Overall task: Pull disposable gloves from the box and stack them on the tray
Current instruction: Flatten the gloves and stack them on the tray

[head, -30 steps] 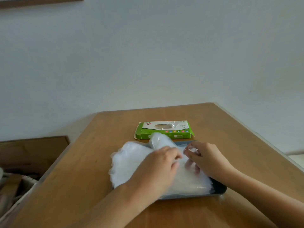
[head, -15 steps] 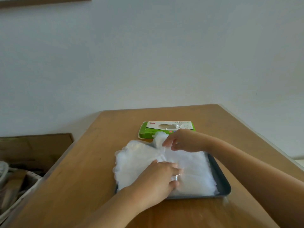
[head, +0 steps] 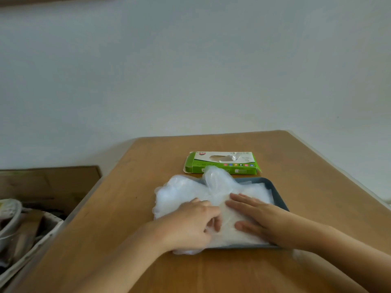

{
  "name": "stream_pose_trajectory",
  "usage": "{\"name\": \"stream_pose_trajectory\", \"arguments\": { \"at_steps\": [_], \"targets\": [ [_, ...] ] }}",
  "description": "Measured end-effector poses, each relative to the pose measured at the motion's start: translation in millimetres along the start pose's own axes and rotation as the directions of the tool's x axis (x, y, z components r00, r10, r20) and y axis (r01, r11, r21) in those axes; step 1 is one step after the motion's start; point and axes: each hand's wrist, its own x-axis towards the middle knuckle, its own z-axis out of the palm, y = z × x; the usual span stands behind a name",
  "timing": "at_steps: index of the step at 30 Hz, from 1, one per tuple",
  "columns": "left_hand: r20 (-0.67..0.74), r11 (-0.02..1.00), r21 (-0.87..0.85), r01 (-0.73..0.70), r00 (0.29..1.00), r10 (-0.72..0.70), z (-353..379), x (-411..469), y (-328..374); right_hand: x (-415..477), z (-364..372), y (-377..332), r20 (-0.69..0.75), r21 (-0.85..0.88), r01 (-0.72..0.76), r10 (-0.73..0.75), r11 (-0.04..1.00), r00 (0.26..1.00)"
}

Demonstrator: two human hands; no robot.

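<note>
We have a thick pile of gloves (head: 186, 192) on the tray (head: 277, 194), spilling over its left edge, our right hand (head: 255, 217) pressing it flat, our left hand (head: 188, 226) curled into it, grip unclear, while the box (head: 222, 164) behind shows more to pull.

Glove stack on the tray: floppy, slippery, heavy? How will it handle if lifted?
Probably floppy: the glove stack drapes over the tray rim on the left. Likely light and springy; the right hand lies flat on it. Thin film layers may slide apart if pushed.
</note>
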Motion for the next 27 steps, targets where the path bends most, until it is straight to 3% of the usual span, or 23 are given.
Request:
{"name": "stream_pose_trajectory", "arguments": {
  "at_steps": [4,7,9,11,13,15,19,23,27],
  "targets": [
    [0.165,0.974,0.170,0.151,0.970,-0.179,-25,-28,-22,1,1,0,-0.003,0.006,-0.010,0.011,1.000,1.000],
    [0.179,0.935,0.221,0.276,0.931,-0.318,-43,-50,-27,1,1,-1,-0.003,-0.003,-0.014,0.014,1.000,1.000],
    [0.063,0.901,0.285,0.328,0.931,-0.359,-52,-54,-24,1,1,-1,-0.015,0.001,-0.022,0.022,1.000,1.000],
    [-0.141,0.878,0.300,0.375,0.927,-0.347,-54,-52,-13,0,2,-1,-0.021,-0.005,-0.018,0.018,1.000,1.000],
    [-0.327,0.902,0.210,0.378,0.896,-0.300,-52,-44,7,0,2,-1,-0.017,-0.018,-0.014,0.014,1.000,1.000],
    [-0.377,0.955,0.085,0.285,0.896,-0.234,-38,-30,28,0,2,-2,-0.018,-0.015,-0.008,0.008,1.000,1.000],
    [-0.106,0.982,0.040,0.182,0.978,-0.177,21,6,50,0,2,-2,-0.031,-0.039,0.019,-0.020,0.999,0.999],
    [0.027,0.945,-0.146,0.292,0.956,-0.292,37,24,52,1,2,-1,-0.025,-0.088,0.028,-0.030,0.996,0.999],
    [0.112,0.919,-0.134,0.370,0.927,-0.357,30,36,41,3,4,2,-0.013,-0.075,0.014,-0.015,0.997,1.000]
  ]
}}
